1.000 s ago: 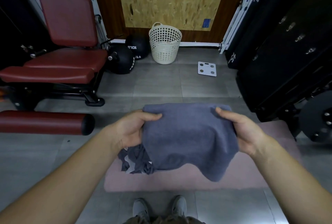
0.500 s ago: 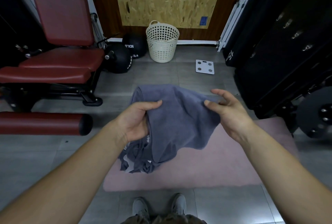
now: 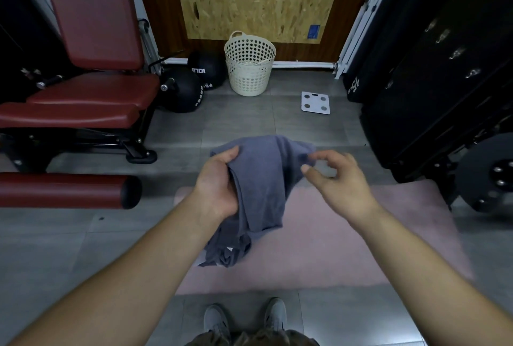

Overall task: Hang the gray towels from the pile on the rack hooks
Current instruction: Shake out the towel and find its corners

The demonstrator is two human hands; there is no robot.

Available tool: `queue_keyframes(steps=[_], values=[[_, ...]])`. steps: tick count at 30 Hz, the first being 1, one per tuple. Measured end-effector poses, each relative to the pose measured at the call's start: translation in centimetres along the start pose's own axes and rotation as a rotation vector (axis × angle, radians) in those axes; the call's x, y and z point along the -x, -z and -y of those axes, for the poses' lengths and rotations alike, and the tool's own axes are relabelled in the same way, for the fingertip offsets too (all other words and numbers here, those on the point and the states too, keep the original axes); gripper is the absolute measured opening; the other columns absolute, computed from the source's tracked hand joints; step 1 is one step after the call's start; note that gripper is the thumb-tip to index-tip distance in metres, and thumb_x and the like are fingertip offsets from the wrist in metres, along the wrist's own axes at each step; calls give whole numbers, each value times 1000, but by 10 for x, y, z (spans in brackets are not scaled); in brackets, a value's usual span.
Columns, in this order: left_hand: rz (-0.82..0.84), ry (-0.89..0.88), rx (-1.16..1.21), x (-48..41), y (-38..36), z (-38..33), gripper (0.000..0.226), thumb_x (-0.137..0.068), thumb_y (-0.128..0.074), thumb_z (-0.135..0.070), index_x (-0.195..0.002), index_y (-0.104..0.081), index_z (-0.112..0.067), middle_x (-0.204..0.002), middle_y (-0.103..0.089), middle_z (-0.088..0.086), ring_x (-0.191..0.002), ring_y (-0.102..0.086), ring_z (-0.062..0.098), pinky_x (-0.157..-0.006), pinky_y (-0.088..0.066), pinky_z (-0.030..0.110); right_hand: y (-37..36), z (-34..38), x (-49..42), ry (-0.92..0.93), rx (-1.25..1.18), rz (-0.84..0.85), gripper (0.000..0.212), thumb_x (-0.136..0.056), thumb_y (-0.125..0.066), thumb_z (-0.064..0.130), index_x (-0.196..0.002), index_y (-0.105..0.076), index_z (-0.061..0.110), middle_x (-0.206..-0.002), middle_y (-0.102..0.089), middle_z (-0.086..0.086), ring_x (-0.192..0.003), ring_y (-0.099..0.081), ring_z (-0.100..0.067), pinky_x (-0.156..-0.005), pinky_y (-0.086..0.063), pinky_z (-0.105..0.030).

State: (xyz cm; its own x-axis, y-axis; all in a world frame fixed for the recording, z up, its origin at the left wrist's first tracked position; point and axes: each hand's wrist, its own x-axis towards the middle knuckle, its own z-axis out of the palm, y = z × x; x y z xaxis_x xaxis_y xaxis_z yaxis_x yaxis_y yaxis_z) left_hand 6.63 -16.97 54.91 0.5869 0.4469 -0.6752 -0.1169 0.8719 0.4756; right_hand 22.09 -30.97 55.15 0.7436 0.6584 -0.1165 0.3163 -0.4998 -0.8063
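Observation:
A gray towel (image 3: pixel 263 179) hangs bunched in front of me above the pink mat (image 3: pixel 319 248). My left hand (image 3: pixel 219 181) grips its left side, thumb on top. My right hand (image 3: pixel 336 179) hovers by the towel's right corner with its fingers loosely curled; it is blurred and I see nothing held in it. A small pile of gray towels (image 3: pixel 230 254) lies on the mat under the hanging one. A row of metal hooks (image 3: pixel 456 54) sits on the black rack at the right.
A red padded gym bench (image 3: pixel 91 95) fills the left side, with its roller (image 3: pixel 69 191) near my left arm. A cream laundry basket (image 3: pixel 249 65), black medicine balls (image 3: pixel 183 92) and a white scale (image 3: pixel 316 102) stand on the gray floor ahead. A weight plate (image 3: pixel 488 176) is at the right.
The towel was spread wide between both hands; my right hand has let go of its corner, and the towel now hangs bunched from my left hand.

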Motion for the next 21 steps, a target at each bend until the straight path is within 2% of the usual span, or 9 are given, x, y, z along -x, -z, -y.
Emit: queue_keyframes(steps=[2,4,7,10,14,16,19,21], values=[[-3,-21,89,-3,-4,-1,44,-101,-46,-34,-122,-63,0,-108,-74,20,-100,-69,33,-82,-53,42,-4,7,18,106,-244,169,6,-88,-75,15,-91,-74,20,-94,-68,5,-81,-60,-4,-79,-49,-16],[-6,-31,163,-8,-6,-2,49,-101,-45,-37,-126,-59,4,-113,-72,23,-108,-66,34,-91,-51,44,-9,10,34,111,-425,403,5,-85,-74,6,-89,-74,10,-85,-71,-2,-75,-61,-6,-75,-51,-20],[-3,-10,245,-15,-8,-3,60,-98,-47,-42,-134,-53,6,-125,-64,27,-121,-59,39,-109,-40,50,-18,3,42,169,-331,532,23,-73,-86,6,-89,-74,18,-88,-72,4,-79,-63,-3,-80,-50,-20],[-18,-33,323,-17,-11,-7,56,-99,-46,-41,-130,-55,5,-126,-64,27,-119,-61,40,-108,-42,52,-24,-2,40,213,-227,490,33,-65,-93,10,-87,-72,23,-90,-69,7,-80,-63,1,-81,-49,-17],[-35,-98,326,-11,-17,-11,51,-104,-40,-38,-106,-60,9,-119,-65,26,-107,-63,38,-87,-49,49,-27,-4,32,254,-171,373,23,-70,-90,9,-80,-74,23,-77,-64,10,-70,-58,-1,-73,-48,-20],[-44,-94,317,-9,-17,-11,52,-105,-39,-38,-101,-59,10,-114,-66,26,-103,-63,38,-85,-48,50,-27,-7,28,256,-138,349,21,-74,-86,9,-80,-75,26,-73,-63,12,-70,-58,-3,-72,-48,-22],[-52,-80,336,-8,-17,-12,51,-105,-39,-38,-105,-57,9,-110,-65,25,-101,-63,36,-85,-48,49,-22,-9,26,296,-113,339,27,-72,-89,10,-83,-72,28,-84,-63,7,-75,-61,-5,-73,-51,-20],[-58,-75,345,-9,-18,-13,51,-105,-39,-39,-110,-55,9,-112,-64,23,-103,-62,35,-90,-48,49,-23,-12,24,348,-77,333,28,-69,-91,10,-86,-72,23,-91,-60,5,-81,-61,-8,-74,-50,-19]])
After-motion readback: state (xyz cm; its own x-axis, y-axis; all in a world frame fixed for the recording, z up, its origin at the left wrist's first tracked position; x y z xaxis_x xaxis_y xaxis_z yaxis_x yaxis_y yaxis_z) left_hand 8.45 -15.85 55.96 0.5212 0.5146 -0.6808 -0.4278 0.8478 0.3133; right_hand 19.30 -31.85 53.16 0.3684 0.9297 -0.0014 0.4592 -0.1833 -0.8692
